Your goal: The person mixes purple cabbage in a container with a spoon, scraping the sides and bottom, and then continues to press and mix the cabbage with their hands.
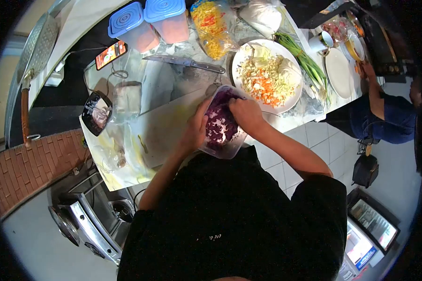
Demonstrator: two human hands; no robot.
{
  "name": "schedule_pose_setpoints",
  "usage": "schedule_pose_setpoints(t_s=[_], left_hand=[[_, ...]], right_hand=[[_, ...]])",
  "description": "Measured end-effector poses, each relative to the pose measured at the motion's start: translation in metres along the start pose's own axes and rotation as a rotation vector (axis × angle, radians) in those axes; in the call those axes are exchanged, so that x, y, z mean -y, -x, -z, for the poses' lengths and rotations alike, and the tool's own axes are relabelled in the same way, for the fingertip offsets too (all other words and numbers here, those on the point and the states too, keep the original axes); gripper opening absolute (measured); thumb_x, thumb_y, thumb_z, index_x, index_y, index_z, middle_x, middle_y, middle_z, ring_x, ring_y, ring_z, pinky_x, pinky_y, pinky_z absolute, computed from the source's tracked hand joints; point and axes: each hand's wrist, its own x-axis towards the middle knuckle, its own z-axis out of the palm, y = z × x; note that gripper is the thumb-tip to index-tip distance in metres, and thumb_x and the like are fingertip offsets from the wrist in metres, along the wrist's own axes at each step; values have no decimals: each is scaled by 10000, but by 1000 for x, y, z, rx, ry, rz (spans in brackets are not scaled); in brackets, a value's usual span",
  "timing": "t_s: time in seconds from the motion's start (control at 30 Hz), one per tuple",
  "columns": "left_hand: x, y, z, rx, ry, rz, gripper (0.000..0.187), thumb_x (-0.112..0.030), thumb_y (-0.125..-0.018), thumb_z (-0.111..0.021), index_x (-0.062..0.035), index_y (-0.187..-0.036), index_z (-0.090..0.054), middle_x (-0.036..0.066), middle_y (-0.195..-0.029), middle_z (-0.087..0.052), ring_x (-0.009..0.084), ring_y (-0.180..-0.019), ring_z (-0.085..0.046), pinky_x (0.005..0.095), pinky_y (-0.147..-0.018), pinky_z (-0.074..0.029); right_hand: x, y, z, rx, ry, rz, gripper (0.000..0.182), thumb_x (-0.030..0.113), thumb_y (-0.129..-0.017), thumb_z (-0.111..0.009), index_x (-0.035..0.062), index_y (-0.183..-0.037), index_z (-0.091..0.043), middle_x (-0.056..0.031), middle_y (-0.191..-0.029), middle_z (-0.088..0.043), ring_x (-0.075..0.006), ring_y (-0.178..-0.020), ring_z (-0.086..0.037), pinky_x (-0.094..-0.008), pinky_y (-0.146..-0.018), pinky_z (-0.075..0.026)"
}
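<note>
1. Grips the clear container (pixel 221 151) by its side with the left hand (pixel 199 125).
2. Dips the right hand (pixel 245 113) into its purple contents (pixel 220 125), fingers curled; cannot tell whether pinching any.
3. Has the vegetable plate (pixel 296 93) beyond the right hand, the knife (pixel 192 62) beyond the left.

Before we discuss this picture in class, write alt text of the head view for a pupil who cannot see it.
A person's left hand grips a clear plastic tub while their right hand reaches into the purple food inside. On the table beyond lie a knife, green onions and a plate of chopped vegetables; a co-worker is at far right.
</note>
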Motion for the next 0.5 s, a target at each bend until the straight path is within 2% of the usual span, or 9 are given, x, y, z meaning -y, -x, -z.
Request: schedule_pose_setpoints(t_s=[0.07, 0.23, 0.3, 0.37, 0.5], left_hand=[[-5, 9, -5, -95, -42, 0, 446, -131, -1016, -369, -1, -1442, -355, 211, -1416, -459, 331, -1326, -437, 395, -1102, -317], [-15, 12, -3, -71, 7, 93, 437, -122, -1025, -350, -5, -1446, -350, 228, -1397, -468, 352, -1302, -458, 405, -1093, -327], [-13, 14, -4, -50, 24, 101, 438, -120, -1025, -357, -9, -1449, -347, 232, -1393, -470, 361, -1294, -465, 408, -1090, -330], [-9, 17, -6, -102, -75, 125, 436, -92, -1017, -365, -18, -1446, -351, 237, -1376, -481, 367, -1280, -477, 414, -1083, -340], [-10, 18, -9, -159, -50, 137, 437, -84, -999, -395, -23, -1430, -368, 243, -1357, -492, 369, -1273, -481, 417, -1080, -344]], right_hand=[[2, -5, -10, 14, 5, -5, 107, 98, -823, -573, 68, -808, -675, -113, -760, -697, -264, -699, -711, -372, -568, -565], [1, -17, -19, 8, -15, 7, 101, 100, -818, -582, 56, -842, -669, -140, -752, -693, -275, -693, -709, -388, -567, -565], [-3, -24, -19, -21, 3, 32, 95, 103, -812, -591, 57, -844, -667, -137, -746, -694, -273, -692, -710, -388, -563, -563], [3, -26, -22, -43, 25, 6, 95, 105, -811, -593, 61, -832, -675, -126, -751, -697, -267, -694, -711, -382, -562, -562], [7, -27, -19, -46, 22, -11, 103, 103, -804, -601, 75, -789, -699, -101, -759, -703, -248, -696, -714, -360, -556, -558]])
